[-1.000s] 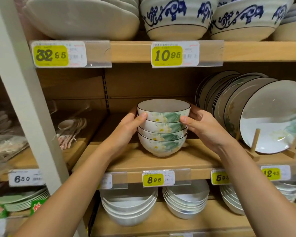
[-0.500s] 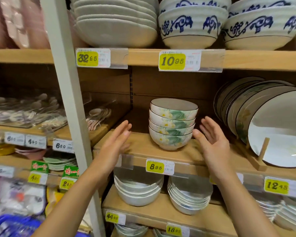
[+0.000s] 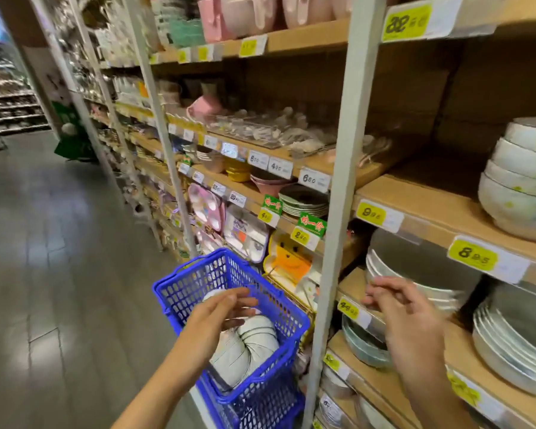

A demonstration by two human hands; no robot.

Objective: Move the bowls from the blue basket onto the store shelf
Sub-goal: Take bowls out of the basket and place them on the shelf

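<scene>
A blue plastic basket [image 3: 195, 284] stands on the floor beside the shelving, low in the middle of the view. Inside it lies a row of nested white bowls [image 3: 248, 348] on their side. My left hand [image 3: 217, 317] hovers over the basket with loose fingers and holds nothing. My right hand [image 3: 406, 317] is out in front of the lower shelves, fingers relaxed, also holding nothing. A stack of flowered bowls [image 3: 520, 181] sits on the wooden shelf [image 3: 430, 202] at the right edge, above the 8.95 price tag.
A grey upright post [image 3: 344, 168] of the shelving rises between the basket and the bowl shelf. Stacked plates [image 3: 415, 274] and dishes fill the shelves below. Children's trays [image 3: 245, 233] lean behind the basket. The aisle floor [image 3: 59, 243] stretches away to the left.
Both hands let go of the flowered stack and came down and away from the shelf. The view swung left and down, so the basket now shows under my left hand.
</scene>
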